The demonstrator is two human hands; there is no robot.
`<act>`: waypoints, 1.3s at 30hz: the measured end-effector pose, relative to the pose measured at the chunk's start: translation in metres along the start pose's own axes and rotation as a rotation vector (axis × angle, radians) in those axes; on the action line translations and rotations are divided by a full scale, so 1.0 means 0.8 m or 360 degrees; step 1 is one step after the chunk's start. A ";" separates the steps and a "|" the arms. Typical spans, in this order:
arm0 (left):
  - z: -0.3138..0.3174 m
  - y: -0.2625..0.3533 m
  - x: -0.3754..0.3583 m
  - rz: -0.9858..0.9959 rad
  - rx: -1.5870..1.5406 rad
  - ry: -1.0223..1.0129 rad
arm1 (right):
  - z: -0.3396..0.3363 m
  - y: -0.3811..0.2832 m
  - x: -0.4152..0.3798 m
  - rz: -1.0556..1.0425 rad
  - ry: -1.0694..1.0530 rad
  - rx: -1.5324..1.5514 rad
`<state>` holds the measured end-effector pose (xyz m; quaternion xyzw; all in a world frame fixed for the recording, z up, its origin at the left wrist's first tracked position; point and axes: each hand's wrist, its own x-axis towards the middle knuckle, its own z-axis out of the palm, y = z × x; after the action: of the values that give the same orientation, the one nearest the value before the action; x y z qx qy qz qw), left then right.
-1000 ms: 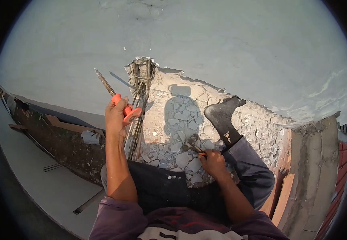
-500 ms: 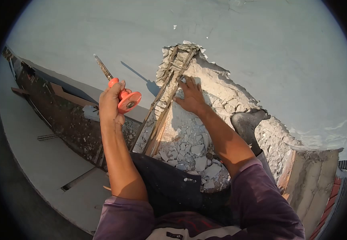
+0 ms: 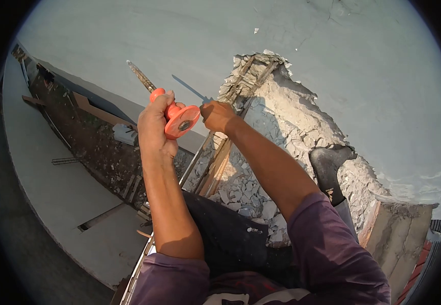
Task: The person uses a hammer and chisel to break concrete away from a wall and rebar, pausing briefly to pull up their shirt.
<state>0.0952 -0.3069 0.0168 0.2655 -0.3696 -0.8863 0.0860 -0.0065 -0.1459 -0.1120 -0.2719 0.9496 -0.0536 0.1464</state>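
My left hand [image 3: 154, 124] is wrapped around the orange guarded grip of a chisel [image 3: 141, 77]. The chisel's dusty metal tip points up and to the left, clear of the wall, and its round orange hand guard [image 3: 185, 122] faces me. Just right of the guard, my right hand [image 3: 218, 116] has its fingers curled in; what they hold, if anything, is hidden. Behind that hand, exposed steel bars [image 3: 246, 84] run down a broken-out channel in the grey wall [image 3: 332, 61]. The chisel's thin shadow falls on the wall beside my right hand.
Broken concrete rubble [image 3: 240, 190] lies between my legs and the channel. A dark boot [image 3: 329, 165] rests against the broken edge at the right. A concrete block end [image 3: 401, 239] stands at lower right. Down at the left, debris-strewn ground [image 3: 93, 147] shows beside a pale ledge [image 3: 47, 188].
My right hand has come off the steel bars, moved left towards the chisel, and its spread fingers have curled in. My left hand still grips the chisel, and the view has shifted slightly.
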 end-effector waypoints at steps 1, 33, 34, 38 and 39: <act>-0.005 0.001 0.003 0.0005 -0.0009 0.0015 | 0.004 -0.004 0.017 -0.0004 -0.0144 -0.0111; -0.004 -0.022 0.029 -0.0055 -0.0376 -0.0031 | 0.003 0.061 -0.243 0.0211 0.0610 0.0391; -0.001 -0.029 0.029 -0.0089 -0.0351 -0.0048 | 0.018 0.047 -0.269 0.0274 0.0378 0.0387; 0.008 -0.054 0.028 -0.0213 -0.0191 -0.0031 | 0.014 -0.040 -0.355 0.0046 -0.0003 0.0675; 0.009 -0.059 0.026 -0.0244 -0.0131 -0.0040 | 0.014 -0.044 -0.369 0.0081 0.0181 0.0682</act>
<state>0.0757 -0.2759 -0.0208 0.2781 -0.3125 -0.9080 0.0240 0.2534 -0.0189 -0.0424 -0.2069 0.9298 -0.2658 0.1485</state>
